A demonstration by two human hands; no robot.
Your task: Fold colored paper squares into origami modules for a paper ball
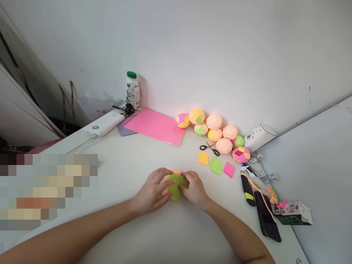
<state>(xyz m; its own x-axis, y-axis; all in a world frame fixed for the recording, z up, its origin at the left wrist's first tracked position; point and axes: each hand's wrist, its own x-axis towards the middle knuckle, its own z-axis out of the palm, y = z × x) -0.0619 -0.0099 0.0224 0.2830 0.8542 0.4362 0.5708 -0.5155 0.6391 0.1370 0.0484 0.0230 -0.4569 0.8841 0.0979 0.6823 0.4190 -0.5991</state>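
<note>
Both forearms are angling inward over the white table (132,161), the left hand (152,192) and right hand (195,189) cupping and gripping a green-and-orange paper ball (176,185) between them at mid-table.

A single head-worn camera looks forward and down from close above the white counter (132,161), facing the far wall (220,55). Both forearms enter from the near edge, meeting mid-frame.
</note>
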